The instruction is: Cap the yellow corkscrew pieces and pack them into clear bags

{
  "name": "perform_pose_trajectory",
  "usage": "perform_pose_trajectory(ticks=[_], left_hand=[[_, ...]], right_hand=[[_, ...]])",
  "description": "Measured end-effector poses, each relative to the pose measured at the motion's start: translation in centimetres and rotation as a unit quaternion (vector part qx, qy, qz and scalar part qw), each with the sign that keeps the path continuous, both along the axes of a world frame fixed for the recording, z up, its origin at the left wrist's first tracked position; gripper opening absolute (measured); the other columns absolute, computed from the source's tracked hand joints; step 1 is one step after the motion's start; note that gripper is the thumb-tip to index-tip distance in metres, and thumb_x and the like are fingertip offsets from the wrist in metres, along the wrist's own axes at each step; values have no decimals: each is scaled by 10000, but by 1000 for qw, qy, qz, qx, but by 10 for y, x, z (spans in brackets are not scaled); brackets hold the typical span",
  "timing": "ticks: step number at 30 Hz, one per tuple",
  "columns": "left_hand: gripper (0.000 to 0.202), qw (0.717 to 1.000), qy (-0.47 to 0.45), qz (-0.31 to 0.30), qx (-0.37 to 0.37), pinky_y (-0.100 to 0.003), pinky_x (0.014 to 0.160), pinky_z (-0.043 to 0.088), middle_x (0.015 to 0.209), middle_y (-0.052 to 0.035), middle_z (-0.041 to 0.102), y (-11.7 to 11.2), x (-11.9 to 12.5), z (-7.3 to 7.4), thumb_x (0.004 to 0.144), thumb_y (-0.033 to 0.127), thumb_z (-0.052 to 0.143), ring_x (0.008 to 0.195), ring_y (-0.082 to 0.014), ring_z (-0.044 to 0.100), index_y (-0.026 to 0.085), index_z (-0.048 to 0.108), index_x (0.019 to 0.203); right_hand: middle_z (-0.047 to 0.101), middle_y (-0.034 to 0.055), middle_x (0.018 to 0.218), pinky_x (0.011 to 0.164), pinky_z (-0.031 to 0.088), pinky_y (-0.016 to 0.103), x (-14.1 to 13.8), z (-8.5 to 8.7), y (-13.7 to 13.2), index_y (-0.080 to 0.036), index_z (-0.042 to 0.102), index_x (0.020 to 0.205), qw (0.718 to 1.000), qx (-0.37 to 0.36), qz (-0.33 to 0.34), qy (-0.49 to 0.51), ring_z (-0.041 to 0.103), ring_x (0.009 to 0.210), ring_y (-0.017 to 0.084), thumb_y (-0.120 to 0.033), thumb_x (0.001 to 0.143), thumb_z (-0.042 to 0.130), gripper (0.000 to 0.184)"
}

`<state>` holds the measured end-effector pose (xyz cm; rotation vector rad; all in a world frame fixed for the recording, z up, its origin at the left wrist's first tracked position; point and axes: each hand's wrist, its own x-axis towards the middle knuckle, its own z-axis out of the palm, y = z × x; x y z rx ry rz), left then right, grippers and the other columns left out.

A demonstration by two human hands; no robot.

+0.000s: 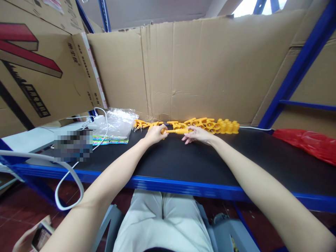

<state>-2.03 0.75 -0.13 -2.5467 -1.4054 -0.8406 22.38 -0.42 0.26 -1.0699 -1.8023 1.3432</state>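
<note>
Pale trousers [162, 224] fill 6 o'clock; at 12, the left hand [155, 133] grasps a yellow corkscrew [172, 131], the right hand [201, 135] pinches its sleeve [181, 131], seemingly mid-fitting, next needing straight alignment.

The left hand [155, 134] hides one end of the yellow piece [180, 131] from us, and the right hand [198, 135] covers part of the other. Behind both, we lose bits of the yellow pile [210, 125] along the back edge of the surface [168, 161]. We cannot tell what the pixelated thing [73, 146] near its front left corner is. The red bag [307, 142] at its right edge runs out of view, as does another person's hand [25, 239] low at left, its object [42, 238] unclear to us.
</note>
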Motion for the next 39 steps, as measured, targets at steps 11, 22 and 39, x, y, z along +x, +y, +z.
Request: perform_pose_trajectory(ticks=[11,22,39], left_hand=[[219,1000,-18,2,-9,-234,605,393,727,-13,637,-1,2,2,722,318,530,678,-154,568,205,617,889],[210,1000,-22,-6,8,-238,618,398,688,-7,629,-1,-1,3,716,288,523,653,-154,566,197,621,879],[217,999,-41,5,16,-216,606,391,702,-15,637,1,-1,4,710,288,535,646,-138,565,182,629,875]], right_hand=[[622,93,546,310,377,183,-7,0,2,-111,546,772,996,-60,-35,-58,498,338,89,-654,804,241,624],[636,63,605,435,470,202,-6,-2,3,-133,497,809,999,-4,-37,-4,570,439,102,-490,811,478,357],[633,107,962,585,519,241,-7,4,2,-141,464,1102,993,88,-72,-43,635,623,121,-321,718,649,463]])
